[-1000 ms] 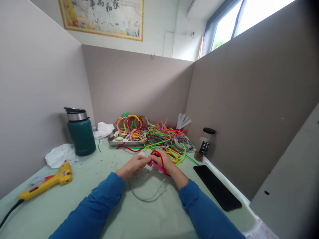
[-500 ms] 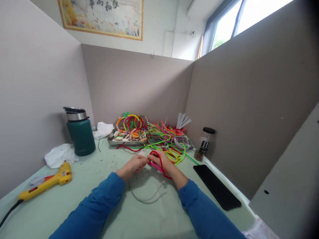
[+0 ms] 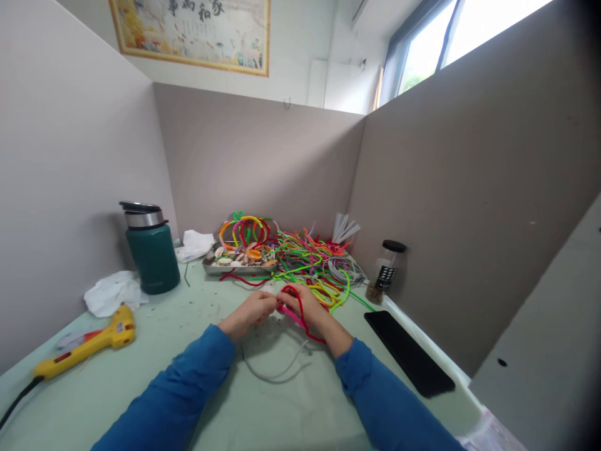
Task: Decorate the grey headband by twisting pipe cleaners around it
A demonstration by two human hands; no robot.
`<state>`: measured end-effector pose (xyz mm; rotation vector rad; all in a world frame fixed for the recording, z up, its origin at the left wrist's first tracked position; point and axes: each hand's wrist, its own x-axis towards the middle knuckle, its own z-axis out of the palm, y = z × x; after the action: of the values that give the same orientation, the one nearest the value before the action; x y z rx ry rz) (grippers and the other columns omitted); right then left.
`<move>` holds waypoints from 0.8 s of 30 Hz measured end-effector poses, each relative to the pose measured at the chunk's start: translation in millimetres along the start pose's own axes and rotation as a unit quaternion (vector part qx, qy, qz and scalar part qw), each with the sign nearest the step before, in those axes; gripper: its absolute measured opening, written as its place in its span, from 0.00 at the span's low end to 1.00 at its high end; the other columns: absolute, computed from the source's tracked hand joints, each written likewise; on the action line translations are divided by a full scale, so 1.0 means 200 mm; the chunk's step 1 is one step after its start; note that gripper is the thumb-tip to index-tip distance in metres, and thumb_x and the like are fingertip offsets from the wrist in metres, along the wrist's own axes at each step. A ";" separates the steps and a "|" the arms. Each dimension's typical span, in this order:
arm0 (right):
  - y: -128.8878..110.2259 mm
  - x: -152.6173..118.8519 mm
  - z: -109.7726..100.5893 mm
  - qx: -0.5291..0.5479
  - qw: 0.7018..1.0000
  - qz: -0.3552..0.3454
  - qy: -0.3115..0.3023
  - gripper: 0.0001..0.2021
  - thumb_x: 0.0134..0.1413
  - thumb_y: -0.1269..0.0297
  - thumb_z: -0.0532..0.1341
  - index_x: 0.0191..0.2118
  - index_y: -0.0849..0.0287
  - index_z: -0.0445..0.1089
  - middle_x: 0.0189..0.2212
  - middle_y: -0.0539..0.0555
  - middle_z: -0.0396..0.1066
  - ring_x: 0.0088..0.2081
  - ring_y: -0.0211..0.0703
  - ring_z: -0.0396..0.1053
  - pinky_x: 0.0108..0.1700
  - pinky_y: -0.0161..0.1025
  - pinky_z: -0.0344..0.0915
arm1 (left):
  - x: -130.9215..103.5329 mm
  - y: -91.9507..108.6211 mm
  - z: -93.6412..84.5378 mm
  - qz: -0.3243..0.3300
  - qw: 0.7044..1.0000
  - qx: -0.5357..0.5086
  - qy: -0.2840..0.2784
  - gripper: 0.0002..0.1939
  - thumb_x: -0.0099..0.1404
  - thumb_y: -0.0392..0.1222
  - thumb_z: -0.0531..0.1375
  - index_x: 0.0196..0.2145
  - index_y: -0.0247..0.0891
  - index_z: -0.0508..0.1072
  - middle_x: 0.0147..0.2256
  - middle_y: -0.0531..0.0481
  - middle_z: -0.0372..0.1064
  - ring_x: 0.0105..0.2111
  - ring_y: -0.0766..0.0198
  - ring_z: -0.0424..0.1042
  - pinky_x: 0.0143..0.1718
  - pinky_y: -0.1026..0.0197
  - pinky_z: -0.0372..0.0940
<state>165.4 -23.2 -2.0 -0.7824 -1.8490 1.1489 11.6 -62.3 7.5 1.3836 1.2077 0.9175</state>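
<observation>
Fingertip to fingertip, my left hand (image 3: 256,309) and my right hand (image 3: 307,305) pinch together over the middle of the table. A red pipe cleaner (image 3: 304,321) loops up from between the fingers, its tail draped across my right hand and wrist. Below it, a pink fuzzy pipe cleaner (image 3: 292,314) runs along under my right hand. From my left hand a thin grey wire (image 3: 272,380) curves down in an open arc, one end rising near my right wrist. Both hands are closed; the exact meeting point of wire and pipe cleaners is covered by fingers.
Behind the hands lie a metal tray (image 3: 239,270) of shells and a heap of coloured pipe cleaners (image 3: 305,250). A green bottle (image 3: 153,257) and yellow glue gun (image 3: 94,344) stand left. At right are a jar (image 3: 385,272) and a black phone-like slab (image 3: 408,354).
The grey wire arc has shifted slightly to the left. The red pipe cleaner's loop and tail have moved a little; both hands stay almost in place.
</observation>
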 end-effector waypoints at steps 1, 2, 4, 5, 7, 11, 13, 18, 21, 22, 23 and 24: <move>0.00 0.00 0.00 0.000 1.000 0.001 0.000 0.15 0.47 0.54 0.60 0.24 0.62 0.65 0.17 0.47 0.62 0.19 0.32 0.58 0.22 0.30 0.52 | 0.00 0.00 0.00 0.002 1.000 0.001 0.002 0.08 0.49 0.40 0.56 0.17 0.36 0.62 0.15 0.58 0.44 0.14 0.74 0.42 0.16 0.63 0.36; 0.00 0.00 0.00 0.001 1.000 0.002 -0.001 0.14 0.47 0.54 0.60 0.24 0.62 0.65 0.17 0.47 0.63 0.20 0.32 0.57 0.22 0.30 0.52 | 0.00 0.00 0.00 0.005 1.000 0.002 0.005 0.08 0.50 0.41 0.56 0.17 0.36 0.63 0.15 0.58 0.44 0.14 0.74 0.42 0.16 0.63 0.36; -0.01 0.00 0.00 0.012 1.000 -0.002 -0.009 0.14 0.47 0.54 0.60 0.25 0.62 0.65 0.18 0.47 0.63 0.20 0.33 0.58 0.22 0.30 0.53 | 0.00 0.00 0.00 0.006 1.000 0.003 0.011 0.08 0.50 0.41 0.56 0.17 0.35 0.64 0.14 0.58 0.44 0.13 0.74 0.42 0.15 0.63 0.37; -0.01 0.00 0.00 0.019 1.000 -0.006 -0.015 0.14 0.48 0.54 0.60 0.25 0.62 0.65 0.19 0.47 0.64 0.21 0.33 0.58 0.23 0.30 0.53 | 0.00 0.01 0.00 0.005 1.000 0.004 0.015 0.08 0.50 0.41 0.55 0.17 0.35 0.64 0.14 0.58 0.44 0.13 0.74 0.42 0.15 0.64 0.37; -0.01 0.00 -0.01 0.031 0.999 -0.011 -0.030 0.14 0.48 0.54 0.60 0.25 0.62 0.65 0.20 0.48 0.65 0.22 0.33 0.59 0.23 0.30 0.54 | 0.00 0.01 0.00 -0.001 1.000 0.008 0.027 0.08 0.50 0.41 0.55 0.18 0.35 0.65 0.14 0.58 0.45 0.13 0.75 0.43 0.15 0.64 0.37; 0.01 0.00 -0.02 0.051 0.998 0.001 -0.042 0.14 0.49 0.55 0.59 0.26 0.62 0.66 0.21 0.48 0.65 0.22 0.32 0.58 0.23 0.29 0.52 | 0.00 0.01 0.00 -0.005 0.999 0.010 0.047 0.09 0.49 0.43 0.56 0.18 0.34 0.65 0.14 0.58 0.49 0.12 0.75 0.44 0.14 0.65 0.37; 0.04 0.01 -0.03 0.057 0.998 0.016 -0.032 0.14 0.48 0.55 0.60 0.26 0.62 0.66 0.20 0.47 0.64 0.20 0.31 0.56 0.21 0.29 0.51 | 0.01 0.01 -0.01 -0.002 0.998 0.010 0.055 0.10 0.49 0.43 0.56 0.17 0.35 0.63 0.13 0.58 0.50 0.11 0.76 0.45 0.14 0.66 0.38; 0.04 0.01 -0.04 0.089 0.992 0.079 -0.041 0.14 0.48 0.53 0.60 0.29 0.61 0.66 0.18 0.47 0.64 0.16 0.29 0.53 0.18 0.29 0.49 | 0.02 0.00 -0.02 0.007 0.998 -0.014 0.066 0.09 0.49 0.43 0.56 0.20 0.37 0.59 0.13 0.59 0.53 0.11 0.76 0.44 0.14 0.67 0.37; 0.02 -0.01 -0.04 0.100 0.990 0.067 -0.071 0.13 0.48 0.55 0.60 0.31 0.60 0.66 0.21 0.48 0.67 0.17 0.30 0.56 0.19 0.29 0.51 | 0.02 0.01 -0.02 0.014 0.997 -0.009 0.074 0.09 0.49 0.42 0.56 0.21 0.38 0.59 0.14 0.59 0.54 0.11 0.76 0.45 0.14 0.67 0.37; 0.01 -0.01 -0.04 0.101 0.990 0.063 -0.079 0.12 0.47 0.56 0.61 0.31 0.60 0.66 0.22 0.48 0.67 0.18 0.30 0.56 0.19 0.29 0.52 | 0.02 0.01 -0.02 0.017 0.997 -0.006 0.074 0.08 0.49 0.42 0.56 0.21 0.37 0.59 0.14 0.59 0.54 0.11 0.76 0.46 0.14 0.67 0.38; 0.00 -0.02 -0.04 0.101 0.990 0.059 -0.084 0.11 0.47 0.57 0.61 0.31 0.61 0.66 0.21 0.48 0.67 0.18 0.30 0.56 0.19 0.29 0.52 | 0.02 0.01 -0.02 0.018 0.997 -0.003 0.072 0.08 0.49 0.41 0.56 0.21 0.37 0.59 0.14 0.59 0.54 0.12 0.76 0.47 0.14 0.67 0.38; 0.00 -0.02 -0.04 0.102 0.989 0.060 -0.086 0.11 0.47 0.58 0.61 0.31 0.61 0.66 0.21 0.48 0.66 0.18 0.30 0.56 0.19 0.29 0.52 | 0.02 0.01 -0.02 0.018 0.997 -0.001 0.069 0.08 0.49 0.41 0.56 0.21 0.37 0.59 0.14 0.59 0.54 0.12 0.76 0.47 0.14 0.67 0.38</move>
<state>175.3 -23.1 -0.8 -0.7028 -1.8060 1.4969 9.1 -57.4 9.1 1.3615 1.2878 1.0538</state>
